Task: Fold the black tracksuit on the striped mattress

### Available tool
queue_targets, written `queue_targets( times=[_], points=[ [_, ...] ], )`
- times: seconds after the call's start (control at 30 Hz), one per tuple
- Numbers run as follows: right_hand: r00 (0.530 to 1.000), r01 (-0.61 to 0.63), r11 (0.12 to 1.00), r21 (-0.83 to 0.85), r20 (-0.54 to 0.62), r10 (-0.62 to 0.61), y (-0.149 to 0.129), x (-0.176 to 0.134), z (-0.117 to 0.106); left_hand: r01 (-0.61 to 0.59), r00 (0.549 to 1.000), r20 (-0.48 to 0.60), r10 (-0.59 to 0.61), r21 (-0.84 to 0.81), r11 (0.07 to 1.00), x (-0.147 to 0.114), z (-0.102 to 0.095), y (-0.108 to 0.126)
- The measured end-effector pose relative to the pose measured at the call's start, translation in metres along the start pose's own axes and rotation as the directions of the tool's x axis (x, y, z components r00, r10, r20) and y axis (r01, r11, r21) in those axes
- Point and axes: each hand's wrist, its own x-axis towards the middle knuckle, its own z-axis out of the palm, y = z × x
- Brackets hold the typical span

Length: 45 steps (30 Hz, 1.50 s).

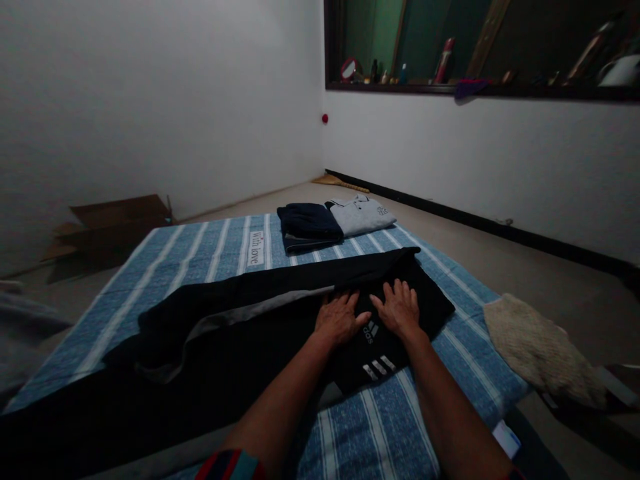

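A pair of black track pants (240, 353) with grey side stripes and a sports logo lies spread across a blue-and-white striped cloth (225, 240). My left hand (341, 316) rests flat on the pants, left of the logo, with its fingers spread. My right hand (400, 308) lies palm down on them as well, close to the waist end, fingers apart. One leg of the pants is bunched along the far side. Beyond them sit a folded dark navy garment (310, 223) and a folded grey polo shirt (361, 213), side by side.
An open cardboard box (117, 230) stands on the floor at left. A beige woven cushion-like item (540, 347) is off the right edge. A broom (340, 182) lies along the far wall. Bottles and a thermos (444, 60) stand on the window ledge.
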Motion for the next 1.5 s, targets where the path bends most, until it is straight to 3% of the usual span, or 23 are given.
queue_targets(
  times=[0.9, 1.07, 1.3, 1.5],
  points=[
    [0.995, -0.038, 0.999, 0.001, 0.096, 0.038, -0.001, 0.001, -0.001, 0.026, 1.000, 0.015, -0.026, -0.008, 1.000, -0.019, -0.007, -0.001],
    [0.997, -0.035, 0.999, -0.014, 0.071, 0.036, 0.001, 0.000, 0.003, 0.018, 1.000, 0.012, -0.018, -0.001, 1.000, -0.025, -0.007, -0.003],
    [1.000, -0.010, 1.000, -0.023, 0.023, 0.011, 0.002, 0.000, 0.008, 0.132, 0.991, -0.040, -0.129, 0.072, 0.989, -0.046, -0.014, -0.029],
    [0.999, -0.015, 1.000, -0.015, -0.047, 0.015, 0.000, -0.001, 0.008, 0.135, 0.990, -0.049, -0.132, 0.075, 0.988, -0.054, -0.019, -0.038]
  ],
)
